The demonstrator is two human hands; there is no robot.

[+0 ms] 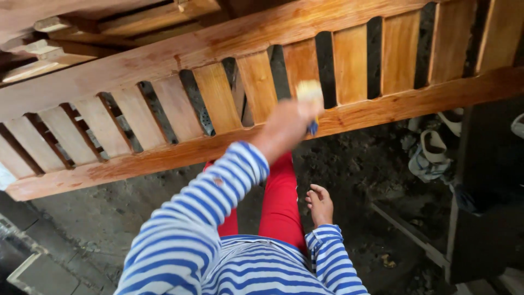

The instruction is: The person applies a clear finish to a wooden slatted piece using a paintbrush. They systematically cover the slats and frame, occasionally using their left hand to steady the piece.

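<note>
My left hand (pixel 284 127), blurred by motion, is stretched out in a blue-and-white striped sleeve and shut on a paintbrush (pixel 309 90). The brush has pale bristles and a blue handle tip showing below the fist. Its bristles lie against a glossy orange-brown wooden slatted frame (pixel 164 155), close to the lower rail and one upright slat. My right hand (pixel 320 205) hangs low beside my red trouser leg (pixel 279 202), fingers loosely apart and holding nothing.
More wooden frames (pixel 82 52) are stacked behind at the upper left. The floor (pixel 360 164) below is dark and dirty. White sandals (pixel 431 155) lie at the right, next to a dark cabinet (pixel 486 218). A concrete step edge (pixel 33 262) sits at the lower left.
</note>
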